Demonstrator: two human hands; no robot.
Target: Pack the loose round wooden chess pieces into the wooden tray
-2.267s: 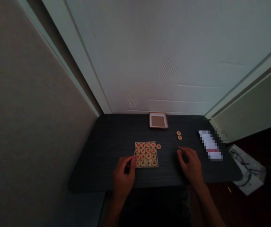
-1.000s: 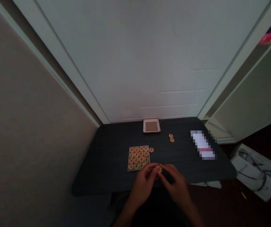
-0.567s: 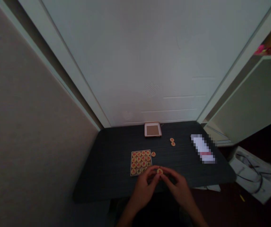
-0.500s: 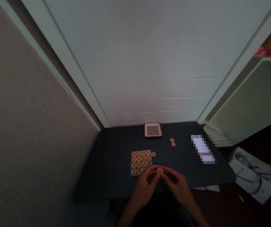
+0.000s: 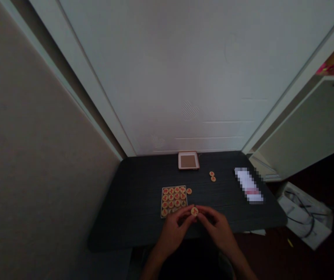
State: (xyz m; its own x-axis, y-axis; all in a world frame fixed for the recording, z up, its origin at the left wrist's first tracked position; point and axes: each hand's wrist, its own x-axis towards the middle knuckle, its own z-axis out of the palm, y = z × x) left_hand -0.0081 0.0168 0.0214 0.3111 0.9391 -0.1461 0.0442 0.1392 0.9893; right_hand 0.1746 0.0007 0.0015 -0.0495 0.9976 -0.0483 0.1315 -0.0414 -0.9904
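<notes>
Between the fingertips of both hands is a round Chinese chess piece [image 5: 194,211] with a red character facing up. My left hand [image 5: 176,227] pinches its left side, and my right hand [image 5: 215,226] grips it from the right. Just left of the hands lies a square tray [image 5: 161,202] filled with rows of chess pieces [image 5: 171,197], mostly red-marked; my left hand covers part of its lower right corner. One loose chess piece [image 5: 189,191] rests against the tray's upper right side. Two more loose pieces [image 5: 212,176] touch each other farther right.
An open shallow box lid [image 5: 188,152] lies at the back of the dark table [image 5: 137,179], near the white door [image 5: 155,77]. On the table's right is a blurred-out phone-like object [image 5: 248,186]. A white box with cables [image 5: 306,217] stands on the floor to the right.
The held chess piece has shifted slightly left and turned between my fingers. The view has moved a little; the tray and loose pieces stay where they were.
</notes>
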